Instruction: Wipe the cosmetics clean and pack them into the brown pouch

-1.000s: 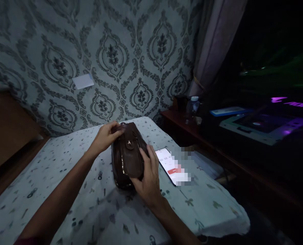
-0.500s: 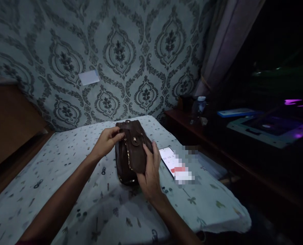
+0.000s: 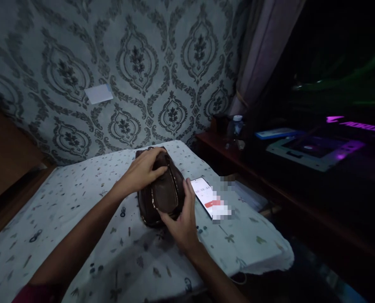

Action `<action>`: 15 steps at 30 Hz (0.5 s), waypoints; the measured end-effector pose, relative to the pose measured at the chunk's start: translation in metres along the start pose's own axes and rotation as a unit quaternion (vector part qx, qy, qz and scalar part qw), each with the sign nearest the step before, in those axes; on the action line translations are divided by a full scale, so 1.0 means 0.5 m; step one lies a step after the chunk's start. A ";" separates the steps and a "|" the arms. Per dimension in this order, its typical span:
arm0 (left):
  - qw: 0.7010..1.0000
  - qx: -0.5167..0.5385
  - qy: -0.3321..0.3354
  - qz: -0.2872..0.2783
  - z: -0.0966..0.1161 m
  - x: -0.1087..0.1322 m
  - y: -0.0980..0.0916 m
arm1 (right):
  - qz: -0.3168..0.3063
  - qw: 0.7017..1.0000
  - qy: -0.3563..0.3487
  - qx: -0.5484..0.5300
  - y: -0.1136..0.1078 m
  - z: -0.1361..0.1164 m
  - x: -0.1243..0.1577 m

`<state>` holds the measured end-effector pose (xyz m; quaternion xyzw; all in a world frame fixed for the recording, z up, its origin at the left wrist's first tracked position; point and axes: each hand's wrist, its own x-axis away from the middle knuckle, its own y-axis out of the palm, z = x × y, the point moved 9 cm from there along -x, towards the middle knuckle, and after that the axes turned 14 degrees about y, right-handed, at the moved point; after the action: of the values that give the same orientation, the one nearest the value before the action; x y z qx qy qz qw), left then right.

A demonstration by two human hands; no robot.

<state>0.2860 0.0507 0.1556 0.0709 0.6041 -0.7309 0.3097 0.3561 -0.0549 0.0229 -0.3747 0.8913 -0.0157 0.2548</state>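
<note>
A brown leather handbag (image 3: pixel 165 195) with gold-coloured zip edging lies on the patterned sheet. My left hand (image 3: pixel 145 168) reaches across its upper part, fingers curled over the far side and thumb on the front; the clasp area beneath is hidden. At the lower right, my right hand (image 3: pixel 183 221) grips the handbag, with its thumb on the front near the bottom and its fingers along the right side. Just right of the handbag lies a phone (image 3: pixel 203 195) with a lit timer screen, partly pixelated.
The white printed sheet (image 3: pixel 89 202) covers the surface under the handbag. A dark reddish desk (image 3: pixel 211 145) stands to the right, bearing a plastic bottle (image 3: pixel 236 126), a blue box (image 3: pixel 274 134) and a purple-lit panel (image 3: pixel 314 149). A wooden panel (image 3: pixel 7 160) is at left.
My left hand has moved right, from the handbag's upper left edge to over its clasp area. My right thumb has shifted left onto the lower front. The view has turned slightly right.
</note>
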 end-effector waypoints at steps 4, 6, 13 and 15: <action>1.000 0.019 -0.006 -0.023 -0.006 -0.038 0.030 | -0.010 1.000 0.007 0.001 0.003 0.012 0.008; 0.999 0.010 -0.030 -0.020 -0.011 -0.042 0.030 | -0.016 1.000 -0.001 0.001 0.005 0.011 0.009; 0.996 0.079 -0.030 0.032 0.017 -0.026 0.029 | -0.032 0.999 -0.009 0.010 0.012 0.012 0.011; 0.995 0.099 -0.007 0.024 0.039 -0.018 0.036 | -0.037 0.999 -0.009 0.007 0.013 0.013 0.012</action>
<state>0.3082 0.0343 0.1499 0.1107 0.5243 -0.7799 0.3233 0.3513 -0.0530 0.0135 -0.4058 0.8743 -0.0280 0.2649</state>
